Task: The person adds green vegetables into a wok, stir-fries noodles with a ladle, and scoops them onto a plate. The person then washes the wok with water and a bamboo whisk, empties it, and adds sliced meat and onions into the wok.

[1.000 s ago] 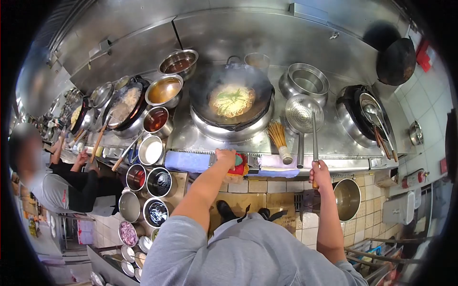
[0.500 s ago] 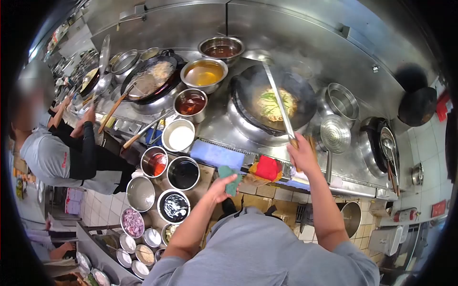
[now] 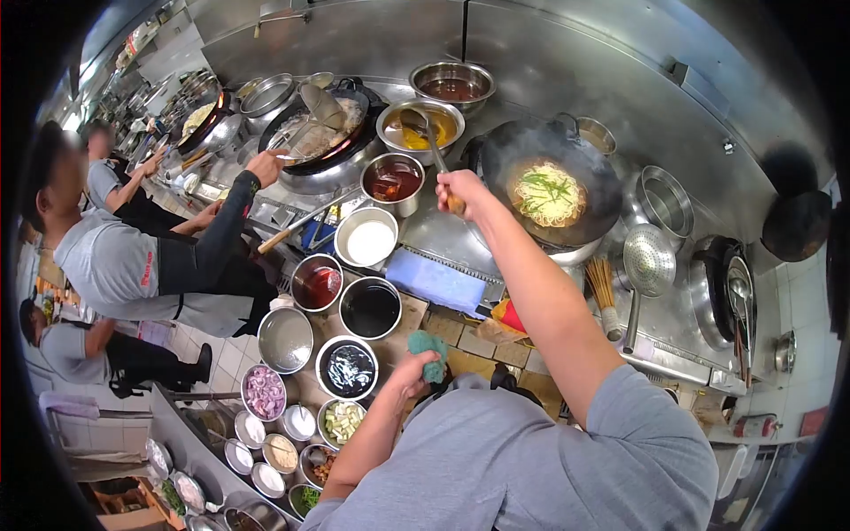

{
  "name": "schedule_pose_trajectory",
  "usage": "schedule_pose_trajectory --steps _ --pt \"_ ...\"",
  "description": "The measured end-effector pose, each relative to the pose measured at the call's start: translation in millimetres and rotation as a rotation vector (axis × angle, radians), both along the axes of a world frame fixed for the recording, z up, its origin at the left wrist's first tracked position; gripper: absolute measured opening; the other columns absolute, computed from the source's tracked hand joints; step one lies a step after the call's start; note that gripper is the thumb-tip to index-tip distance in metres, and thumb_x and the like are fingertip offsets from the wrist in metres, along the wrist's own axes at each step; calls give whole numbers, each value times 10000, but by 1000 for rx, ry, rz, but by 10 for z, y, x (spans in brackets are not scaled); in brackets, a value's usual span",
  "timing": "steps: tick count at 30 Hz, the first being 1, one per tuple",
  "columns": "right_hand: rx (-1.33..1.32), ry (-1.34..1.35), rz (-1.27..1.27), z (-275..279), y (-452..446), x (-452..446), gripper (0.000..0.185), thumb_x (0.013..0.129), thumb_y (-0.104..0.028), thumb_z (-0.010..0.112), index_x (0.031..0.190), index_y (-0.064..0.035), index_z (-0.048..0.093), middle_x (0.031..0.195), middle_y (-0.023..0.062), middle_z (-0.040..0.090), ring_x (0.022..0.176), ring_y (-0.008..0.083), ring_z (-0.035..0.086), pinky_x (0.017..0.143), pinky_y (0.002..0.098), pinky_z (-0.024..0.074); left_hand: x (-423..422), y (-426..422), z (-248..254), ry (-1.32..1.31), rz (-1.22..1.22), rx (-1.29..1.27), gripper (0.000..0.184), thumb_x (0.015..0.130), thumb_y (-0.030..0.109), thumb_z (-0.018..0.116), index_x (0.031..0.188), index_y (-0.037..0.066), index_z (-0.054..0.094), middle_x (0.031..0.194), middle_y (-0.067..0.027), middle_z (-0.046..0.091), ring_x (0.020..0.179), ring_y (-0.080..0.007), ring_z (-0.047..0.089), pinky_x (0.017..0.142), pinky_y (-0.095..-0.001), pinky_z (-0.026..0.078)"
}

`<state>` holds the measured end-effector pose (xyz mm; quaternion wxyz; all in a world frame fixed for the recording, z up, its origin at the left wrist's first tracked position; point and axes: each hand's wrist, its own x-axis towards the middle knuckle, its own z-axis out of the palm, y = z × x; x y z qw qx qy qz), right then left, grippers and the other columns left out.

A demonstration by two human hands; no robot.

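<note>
Ladle (image 3: 436, 150) slants into the bowl (image 3: 400, 152); the crumpled green wad (image 3: 428, 354) is probably cloth.

Brush (image 3: 602, 288): on the table (image 3: 443, 237), just left of the strainer (image 3: 650, 257)
Blue towel (image 3: 434, 276): folded along the table's front edge
Black wok (image 3: 797, 226): hanging high at far right

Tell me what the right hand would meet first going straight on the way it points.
Most likely the near rim of the steel bowl of yellow liquid, ahead of the right hand, whose ladle reaches over it; depth is hard to judge here.
</note>
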<state>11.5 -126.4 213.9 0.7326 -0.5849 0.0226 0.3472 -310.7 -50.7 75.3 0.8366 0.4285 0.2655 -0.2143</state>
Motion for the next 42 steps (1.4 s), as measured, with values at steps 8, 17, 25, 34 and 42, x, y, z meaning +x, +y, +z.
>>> schedule_pose_trajectory --steps 8,17,25,34,42 --pt "-198 -393 -104 668 -1682 -1190 267 914 -119 496 1151 -7 444 672 2 483 433 82 457 416 239 406 238 55 -38 14 -17 -214 439 810 104 491 1211 -64 425 1111 -214 581 994 -356 607 853 -432 521" --pt "-293 -453 -209 1245 -2595 -1951 436 901 -67 506 1309 7 370 671 -1 472 426 56 414 400 201 354 880 -580 36 64 -383 -29 321 796 113 535 1092 -9 503 873 -132 599 734 -235 599 665 -359 523" --pt "-253 -462 -353 1382 -2836 -2228 415 908 -76 502 1288 36 379 669 2 465 436 49 418 395 204 355 1018 -1011 136 -12 -486 -173 366 774 120 567 1110 -6 490 858 -132 588 702 -227 586 628 -345 501" --pt "703 -149 -337 720 -3035 -2123 497 917 -111 516 1351 20 312 684 21 469 429 65 429 385 218 359 727 -802 18 61 -303 -116 324 784 124 565 1067 -26 516 866 -128 595 697 -219 591 648 -350 525" --pt "-416 -327 -315 229 -2433 -1661 499 921 -117 490 1373 -36 296 654 21 476 416 101 440 396 260 372 638 -408 -19 69 -133 -158 309 788 157 572 1036 -25 541 842 -121 603 704 -222 591 651 -352 519"
